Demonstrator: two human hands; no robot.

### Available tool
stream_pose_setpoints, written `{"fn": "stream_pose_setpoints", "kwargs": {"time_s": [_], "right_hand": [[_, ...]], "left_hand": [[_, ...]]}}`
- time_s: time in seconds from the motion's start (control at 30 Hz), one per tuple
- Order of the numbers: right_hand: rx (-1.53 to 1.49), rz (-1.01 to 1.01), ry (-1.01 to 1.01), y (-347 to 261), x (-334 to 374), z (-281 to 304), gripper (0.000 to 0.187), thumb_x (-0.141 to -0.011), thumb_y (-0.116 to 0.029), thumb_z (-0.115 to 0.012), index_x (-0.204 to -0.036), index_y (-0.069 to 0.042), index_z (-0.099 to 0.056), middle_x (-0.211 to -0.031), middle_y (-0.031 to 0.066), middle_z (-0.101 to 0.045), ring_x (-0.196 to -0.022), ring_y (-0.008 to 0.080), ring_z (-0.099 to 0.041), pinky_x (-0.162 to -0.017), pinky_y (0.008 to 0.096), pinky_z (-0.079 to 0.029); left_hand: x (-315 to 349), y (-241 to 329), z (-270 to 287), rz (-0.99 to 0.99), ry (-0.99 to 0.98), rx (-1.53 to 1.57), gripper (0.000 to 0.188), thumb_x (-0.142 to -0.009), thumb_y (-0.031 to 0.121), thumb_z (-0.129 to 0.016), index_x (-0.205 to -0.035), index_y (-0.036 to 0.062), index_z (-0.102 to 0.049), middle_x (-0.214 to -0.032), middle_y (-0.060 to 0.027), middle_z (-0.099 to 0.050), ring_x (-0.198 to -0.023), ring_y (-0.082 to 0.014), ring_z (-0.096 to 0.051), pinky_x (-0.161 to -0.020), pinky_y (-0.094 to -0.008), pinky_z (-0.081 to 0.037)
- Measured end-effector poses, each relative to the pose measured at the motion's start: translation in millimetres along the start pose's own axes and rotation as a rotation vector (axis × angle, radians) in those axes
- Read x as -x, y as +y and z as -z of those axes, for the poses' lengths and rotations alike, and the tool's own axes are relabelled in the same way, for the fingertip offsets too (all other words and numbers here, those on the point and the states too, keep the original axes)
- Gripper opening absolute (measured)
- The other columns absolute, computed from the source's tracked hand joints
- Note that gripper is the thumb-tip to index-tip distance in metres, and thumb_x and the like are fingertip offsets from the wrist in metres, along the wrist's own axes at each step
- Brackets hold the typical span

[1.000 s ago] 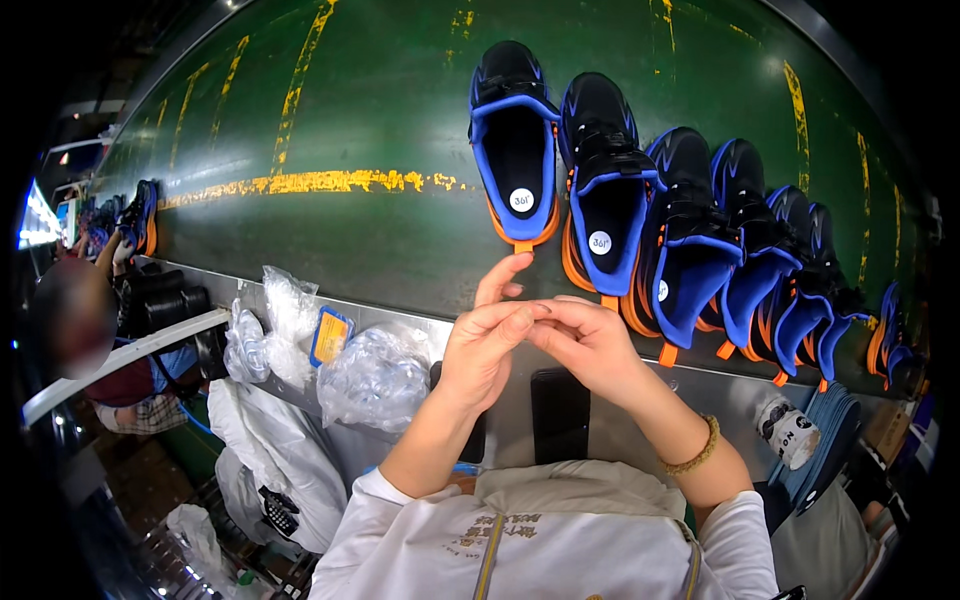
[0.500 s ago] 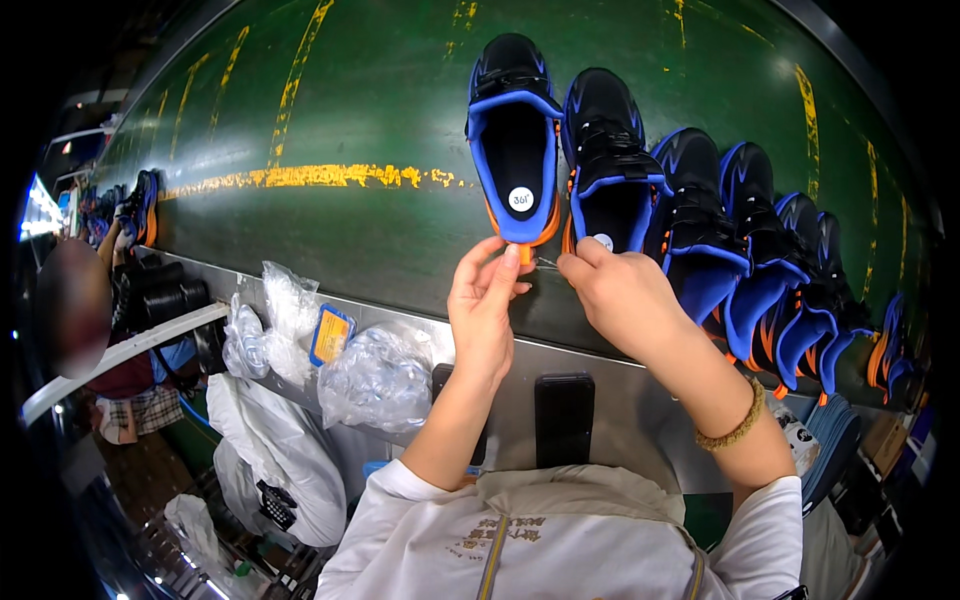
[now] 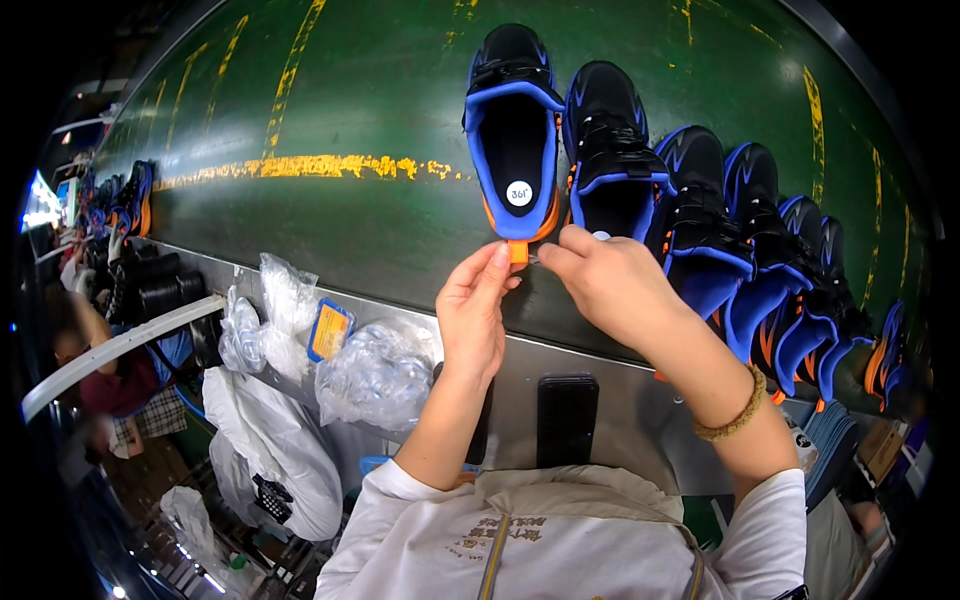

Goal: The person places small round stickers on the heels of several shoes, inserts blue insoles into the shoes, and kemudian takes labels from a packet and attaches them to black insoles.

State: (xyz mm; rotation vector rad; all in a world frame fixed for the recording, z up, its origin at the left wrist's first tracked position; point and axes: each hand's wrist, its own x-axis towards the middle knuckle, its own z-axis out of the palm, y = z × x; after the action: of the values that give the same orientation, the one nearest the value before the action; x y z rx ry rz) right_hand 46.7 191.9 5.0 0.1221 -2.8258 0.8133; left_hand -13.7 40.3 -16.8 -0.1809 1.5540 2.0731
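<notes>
A black sneaker with blue collar lining and orange heel trim stands on the green surface, toe pointing away from me. At its heel, my left hand pinches the orange pull tab between thumb and fingers. Close by on the right, my right hand has its thumb and forefinger pressed together beside the tab. Whatever they hold is too small to make out. A second sneaker stands just beyond that hand, its heel partly hidden by it.
Several more sneakers line up to the right. Along the metal edge lie a clear plastic bag, a blue-and-yellow box and a black phone. More shoes and a co-worker's arm are at far left.
My right fingertips have moved left, closer to the orange tab. My left hand keeps its pinch and has shifted slightly left.
</notes>
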Motion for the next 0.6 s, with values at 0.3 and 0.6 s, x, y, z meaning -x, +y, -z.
{"fn": "stream_pose_setpoints", "kwargs": {"time_s": [0.3,0.6], "right_hand": [[-0.059,-0.104,-0.037,2.1,5.3,11.6,0.021,-0.069,-0.003,-0.056,-0.090,-0.005,-0.058,-0.083,0.0083,-0.055,-0.060,0.0269,-0.059,-0.055,0.0356,-0.049],[-0.131,-0.064,-0.023,1.0,-8.7,-4.2,0.022,-0.072,-0.004,-0.056,-0.094,-0.006,-0.059,-0.085,0.0078,-0.056,-0.061,0.0281,-0.059,-0.054,0.0364,-0.048]], "left_hand": [[0.9,5.0,-3.3,0.026,0.002,0.000,0.025,-0.086,0.014,-0.059,-0.105,-0.0020,-0.057,-0.098,-0.0104,-0.062,-0.088,-0.0177,-0.061,-0.073,-0.0258,-0.046],[-0.2,3.8,1.4,0.015,0.021,0.019,0.024,-0.085,0.013,-0.061,-0.103,-0.0019,-0.059,-0.096,-0.0084,-0.063,-0.089,-0.0123,-0.058,-0.072,-0.0222,-0.043]]}}
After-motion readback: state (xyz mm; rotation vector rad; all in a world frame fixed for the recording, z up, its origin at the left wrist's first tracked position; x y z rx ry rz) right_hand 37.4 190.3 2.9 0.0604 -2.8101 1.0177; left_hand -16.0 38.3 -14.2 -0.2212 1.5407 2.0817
